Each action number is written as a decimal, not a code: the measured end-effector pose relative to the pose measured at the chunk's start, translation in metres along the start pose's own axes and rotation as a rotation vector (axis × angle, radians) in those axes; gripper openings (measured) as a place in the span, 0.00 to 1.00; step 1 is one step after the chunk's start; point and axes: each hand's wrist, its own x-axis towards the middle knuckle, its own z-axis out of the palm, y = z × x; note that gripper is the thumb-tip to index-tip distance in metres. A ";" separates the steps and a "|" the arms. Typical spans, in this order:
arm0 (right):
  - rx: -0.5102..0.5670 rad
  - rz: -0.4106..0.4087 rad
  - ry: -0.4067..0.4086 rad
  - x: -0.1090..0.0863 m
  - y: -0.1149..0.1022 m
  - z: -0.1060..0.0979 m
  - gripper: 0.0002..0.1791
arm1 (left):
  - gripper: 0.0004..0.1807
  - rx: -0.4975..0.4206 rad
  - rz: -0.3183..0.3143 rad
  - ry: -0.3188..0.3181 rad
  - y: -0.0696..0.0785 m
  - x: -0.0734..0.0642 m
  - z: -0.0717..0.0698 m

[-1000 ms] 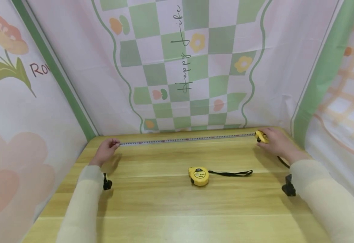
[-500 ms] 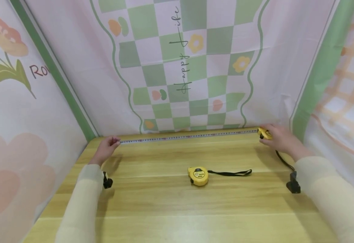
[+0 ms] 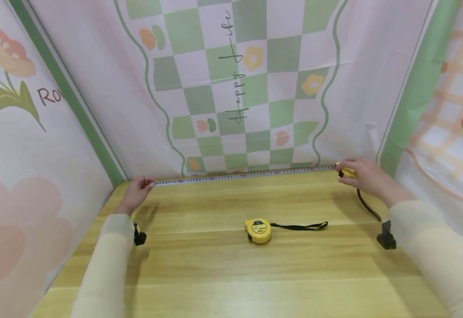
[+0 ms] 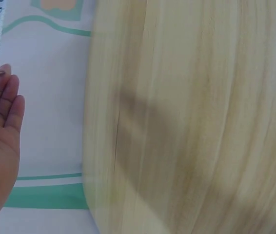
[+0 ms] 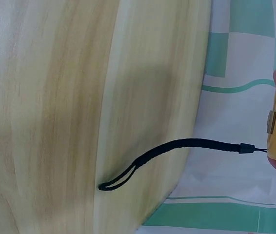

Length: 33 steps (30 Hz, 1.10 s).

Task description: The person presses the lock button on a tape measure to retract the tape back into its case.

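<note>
Fingers of left hand: thumb and a finger pinch the free end of a blade, numbered.
Fingers of right hand: curl round a yellow tape measure, at right; black strap hangs from it.
Blade: stretches between the hands near the worktop's far edge.
Second tape measure: yellow, lies mid-worktop, nearer; its black cord points right.
Beyond: checked cloth.
</note>
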 end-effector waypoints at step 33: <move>-0.008 0.028 -0.144 0.003 -0.011 -0.010 0.20 | 0.16 0.000 0.011 0.017 0.004 -0.006 -0.001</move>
